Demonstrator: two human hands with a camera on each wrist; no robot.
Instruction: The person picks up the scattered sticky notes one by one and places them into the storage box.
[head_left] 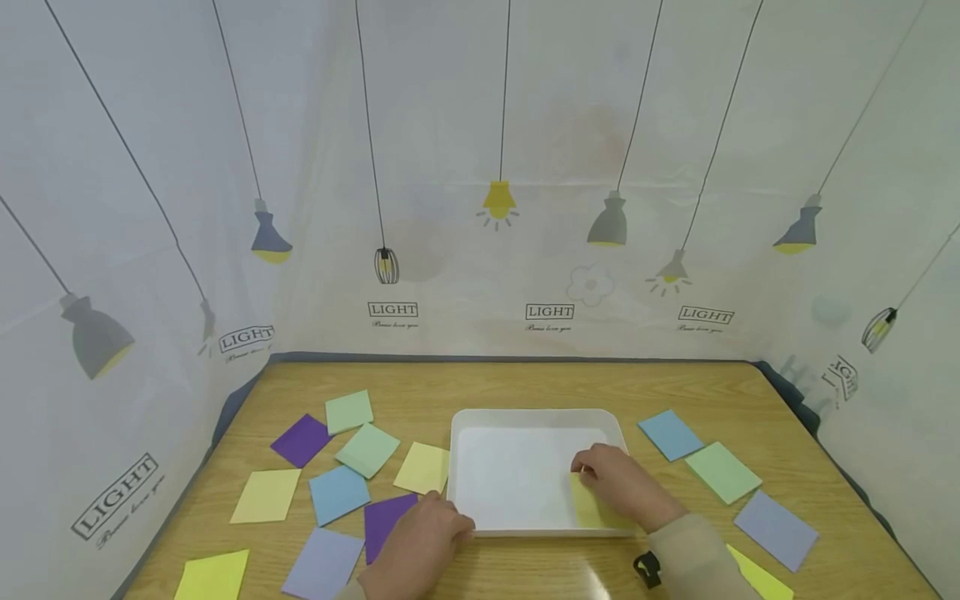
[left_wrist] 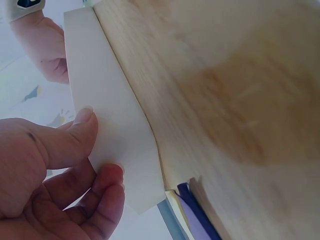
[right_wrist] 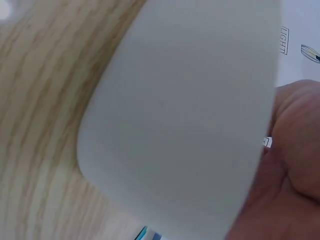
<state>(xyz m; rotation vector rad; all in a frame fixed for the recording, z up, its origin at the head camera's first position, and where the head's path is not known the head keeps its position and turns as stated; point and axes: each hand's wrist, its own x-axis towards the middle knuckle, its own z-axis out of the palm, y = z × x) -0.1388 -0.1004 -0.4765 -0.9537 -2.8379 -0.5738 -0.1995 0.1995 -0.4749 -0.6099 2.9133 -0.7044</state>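
Yellow square (head_left: 587,507), at the near right corner of the white tray (head_left: 510,475), partly covered by the right hand (head_left: 622,483), whose bent fingers appear to pinch its edge. The left hand (head_left: 422,537) curls thumb and fingers about the tray's near left corner. Step in hand, as I judge it: laying the square inside; the next move would call for settling it flat and loosening the right fingers. Counts: one tray; one square within; nine left of it on the table (head_left: 570,379) (two green (head_left: 348,412), two purple (head_left: 302,440), two pale yellow (head_left: 266,496), one blue (head_left: 339,494), one lavender (head_left: 324,564), one bright yellow (head_left: 213,577)); four at right; beyond, nine lamps printed on the cloth (head_left: 442,125).
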